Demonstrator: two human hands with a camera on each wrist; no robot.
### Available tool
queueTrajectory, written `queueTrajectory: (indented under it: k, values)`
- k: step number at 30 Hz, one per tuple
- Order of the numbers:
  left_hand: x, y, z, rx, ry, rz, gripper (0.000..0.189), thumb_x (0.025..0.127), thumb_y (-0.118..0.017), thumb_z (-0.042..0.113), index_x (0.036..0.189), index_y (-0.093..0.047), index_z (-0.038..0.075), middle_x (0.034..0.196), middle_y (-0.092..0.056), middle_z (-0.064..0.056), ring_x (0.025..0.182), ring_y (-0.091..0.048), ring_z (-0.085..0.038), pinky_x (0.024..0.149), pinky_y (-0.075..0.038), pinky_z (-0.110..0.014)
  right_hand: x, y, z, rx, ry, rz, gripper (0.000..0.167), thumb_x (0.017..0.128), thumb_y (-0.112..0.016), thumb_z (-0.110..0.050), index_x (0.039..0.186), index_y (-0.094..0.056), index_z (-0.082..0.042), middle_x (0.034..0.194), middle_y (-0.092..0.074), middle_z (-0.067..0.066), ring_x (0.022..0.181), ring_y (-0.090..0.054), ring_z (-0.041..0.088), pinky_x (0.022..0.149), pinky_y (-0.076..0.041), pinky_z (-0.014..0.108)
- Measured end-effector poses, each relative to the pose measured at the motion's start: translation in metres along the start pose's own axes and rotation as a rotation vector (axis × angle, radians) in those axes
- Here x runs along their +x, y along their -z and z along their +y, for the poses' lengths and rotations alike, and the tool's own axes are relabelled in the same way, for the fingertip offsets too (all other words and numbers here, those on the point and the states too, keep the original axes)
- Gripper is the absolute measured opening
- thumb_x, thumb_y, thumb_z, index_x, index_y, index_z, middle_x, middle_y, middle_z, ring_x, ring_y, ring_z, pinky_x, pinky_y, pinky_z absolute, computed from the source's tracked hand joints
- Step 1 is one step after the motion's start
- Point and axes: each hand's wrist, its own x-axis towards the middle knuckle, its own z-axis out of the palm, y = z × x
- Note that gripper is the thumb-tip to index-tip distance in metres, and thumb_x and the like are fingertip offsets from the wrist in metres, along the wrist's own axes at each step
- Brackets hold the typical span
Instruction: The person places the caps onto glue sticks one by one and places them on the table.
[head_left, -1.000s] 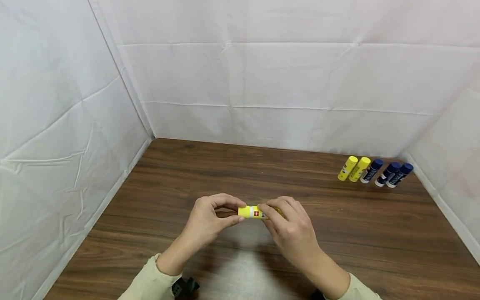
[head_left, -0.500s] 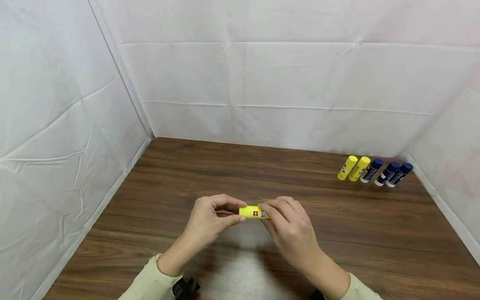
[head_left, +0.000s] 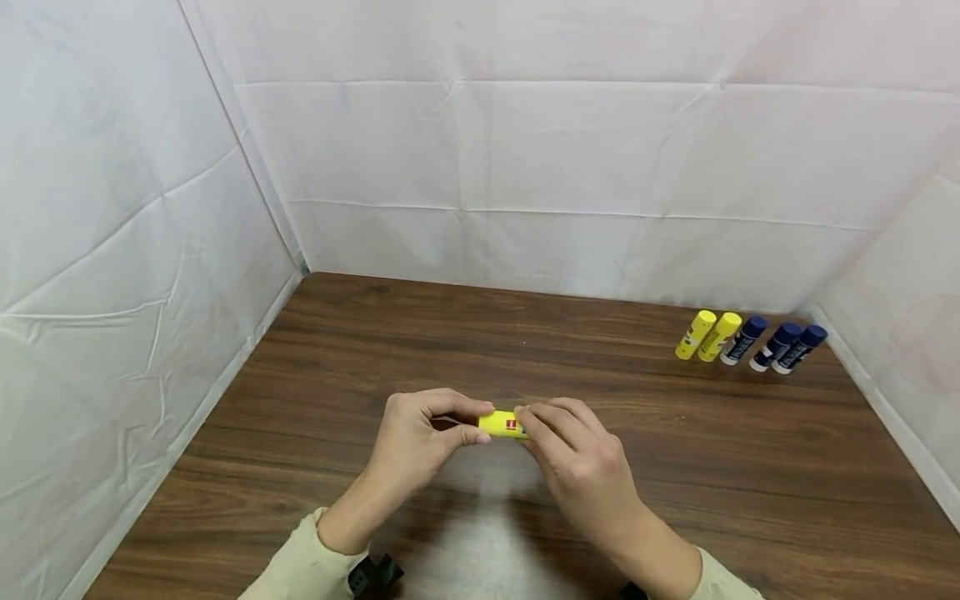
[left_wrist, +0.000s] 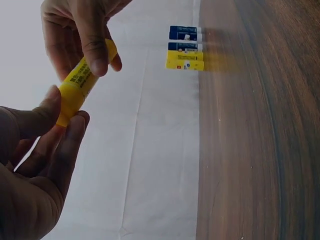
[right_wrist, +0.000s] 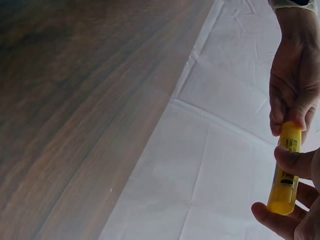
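A yellow glue stick (head_left: pixel 495 423) lies level between my two hands, above the table. My left hand (head_left: pixel 416 429) pinches its left end with thumb and fingertips. My right hand (head_left: pixel 581 454) grips the other end, and its fingers hide much of the barrel in the head view. Black print shows along the glue stick (left_wrist: pixel 80 80) in the left wrist view. From the right wrist, the glue stick (right_wrist: pixel 285 185) can be seen nearly whole, with my right thumb pressed across its middle and a finger by its rounded end.
Two yellow glue sticks (head_left: pixel 707 337) and three navy-capped glue sticks (head_left: pixel 775 347) stand in a row at the back right of the brown wooden table (head_left: pixel 420 350). White cloth walls (head_left: pixel 555 150) enclose the table at the back and sides.
A white band beside the glue stick's left yellow part narrowed and no longer shows, and the red label sits closer to that part. Both hands stay almost in place.
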Motion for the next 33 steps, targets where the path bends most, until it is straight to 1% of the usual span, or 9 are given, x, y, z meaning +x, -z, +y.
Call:
queueTrajectory:
  k: [5, 7, 11, 14, 16, 22, 27, 30, 33]
  values:
    - [-0.0016, -0.0031, -0.0036, 0.024, -0.037, 0.028, 0.026, 0.069, -0.089, 0.003, 0.093, -0.083, 0.013, 0.092, -0.078, 0.0, 0.077, -0.074, -0.011, 0.066, -0.061, -0.029, 0.0013, -0.0006, -0.0035, -0.008, -0.013, 0.004, 0.029, 0.103, -0.058, -0.02, 0.105, -0.077, 0.002, 0.097, -0.074, 0.012, 0.089, -0.068, 0.027, 0.073, -0.061, 0.032]
    - [-0.002, -0.0038, -0.0039, 0.029, -0.043, 0.039, 0.025, 0.069, -0.089, 0.004, 0.092, -0.083, 0.013, 0.091, -0.078, 0.001, 0.076, -0.074, -0.01, 0.065, -0.061, -0.029, 0.0016, -0.001, -0.0043, -0.004, -0.021, 0.0, 0.028, 0.101, -0.059, -0.019, 0.104, -0.077, 0.003, 0.097, -0.074, 0.012, 0.09, -0.068, 0.027, 0.075, -0.061, 0.032]
    - [-0.002, -0.0042, -0.0032, 0.041, -0.062, 0.059, 0.024, 0.068, -0.089, 0.003, 0.09, -0.083, 0.012, 0.089, -0.078, 0.001, 0.075, -0.074, -0.01, 0.064, -0.061, -0.03, 0.0022, -0.0019, -0.0051, 0.014, -0.042, -0.008, 0.021, 0.092, -0.07, -0.013, 0.105, -0.077, 0.002, 0.099, -0.074, 0.011, 0.091, -0.068, 0.027, 0.078, -0.06, 0.033]
    - [-0.0014, -0.0041, -0.0026, 0.054, -0.076, 0.068, 0.024, 0.068, -0.089, 0.002, 0.09, -0.083, 0.011, 0.088, -0.078, 0.001, 0.075, -0.074, -0.009, 0.063, -0.061, -0.029, 0.0029, -0.0023, -0.0053, 0.021, -0.057, -0.016, 0.025, 0.082, -0.077, -0.008, 0.105, -0.077, 0.002, 0.099, -0.075, 0.011, 0.092, -0.068, 0.027, 0.079, -0.06, 0.033]
    - [-0.0012, -0.0042, -0.0025, 0.058, -0.078, 0.071, 0.024, 0.068, -0.089, 0.001, 0.089, -0.083, 0.011, 0.088, -0.078, 0.001, 0.075, -0.074, -0.009, 0.062, -0.061, -0.028, 0.0033, -0.0025, -0.0054, 0.021, -0.061, -0.021, 0.028, 0.079, -0.079, -0.006, 0.105, -0.077, 0.002, 0.099, -0.075, 0.011, 0.092, -0.068, 0.027, 0.079, -0.06, 0.033]
    - [-0.0006, -0.0051, -0.0034, 0.054, -0.077, 0.074, 0.024, 0.069, -0.089, 0.002, 0.09, -0.083, 0.011, 0.088, -0.078, 0.0, 0.075, -0.074, -0.01, 0.062, -0.061, -0.029, 0.0043, -0.0015, -0.0048, 0.02, -0.066, -0.031, 0.029, 0.077, -0.08, -0.004, 0.105, -0.077, 0.002, 0.099, -0.075, 0.011, 0.093, -0.068, 0.027, 0.08, -0.059, 0.033]
    - [0.0007, -0.0066, -0.0033, 0.05, -0.072, 0.07, 0.025, 0.069, -0.089, 0.002, 0.091, -0.083, 0.012, 0.088, -0.078, 0.001, 0.075, -0.074, -0.01, 0.063, -0.061, -0.03, 0.005, 0.0022, -0.0038, -0.001, -0.089, -0.077, 0.03, 0.075, -0.084, -0.003, 0.105, -0.077, 0.001, 0.1, -0.075, 0.01, 0.092, -0.068, 0.026, 0.081, -0.059, 0.033]
    - [0.0014, -0.0081, -0.0017, 0.063, -0.08, 0.052, 0.024, 0.071, -0.089, 0.005, 0.093, -0.083, 0.012, 0.088, -0.077, 0.003, 0.076, -0.074, -0.009, 0.065, -0.061, -0.029, 0.0058, 0.0044, -0.0026, -0.033, -0.122, -0.129, 0.029, 0.076, -0.085, -0.002, 0.103, -0.076, -0.001, 0.1, -0.074, 0.009, 0.093, -0.068, 0.025, 0.089, -0.058, 0.039]
    - [0.0014, -0.0094, 0.0004, 0.066, -0.081, 0.038, 0.023, 0.072, -0.089, 0.008, 0.094, -0.082, 0.013, 0.087, -0.076, 0.004, 0.076, -0.073, -0.009, 0.066, -0.061, -0.029, 0.0062, 0.0046, -0.0006, -0.065, -0.134, -0.154, 0.028, 0.076, -0.085, 0.001, 0.102, -0.075, -0.002, 0.1, -0.075, 0.009, 0.095, -0.069, 0.026, 0.092, -0.057, 0.042]
